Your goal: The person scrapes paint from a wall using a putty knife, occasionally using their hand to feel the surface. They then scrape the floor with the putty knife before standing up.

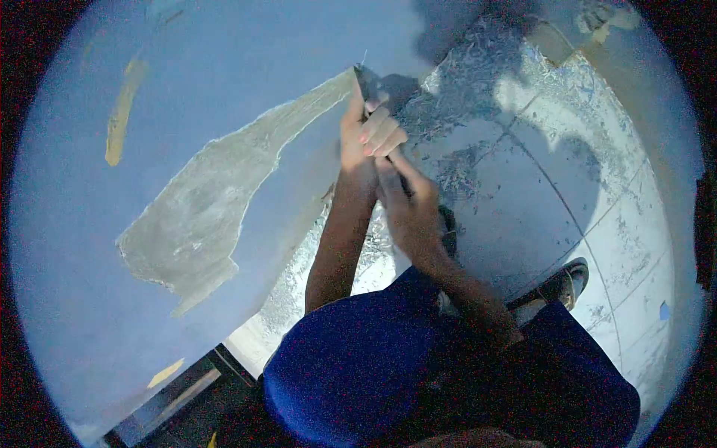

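Note:
My left hand (pixel 377 133) is closed, its fingers curled around a thin dark scraper-like tool (pixel 360 78). The tool's tip meets the blue-painted wall (pixel 246 67) at the upper point of a bare grey patch (pixel 202 201) with ragged paint edges. Just below, my right hand (pixel 411 209) grips the lower end of the same tool. Most of the tool is hidden by my fingers, so its exact kind is hard to make out.
Paint flakes (pixel 478 82) are strewn over the tiled floor (pixel 538 179) to the right. My shoe (pixel 573 280) stands on the tiles. A yellowish scraped strip (pixel 122 119) marks the wall at left. A dark framed opening (pixel 202 396) lies at the lower left.

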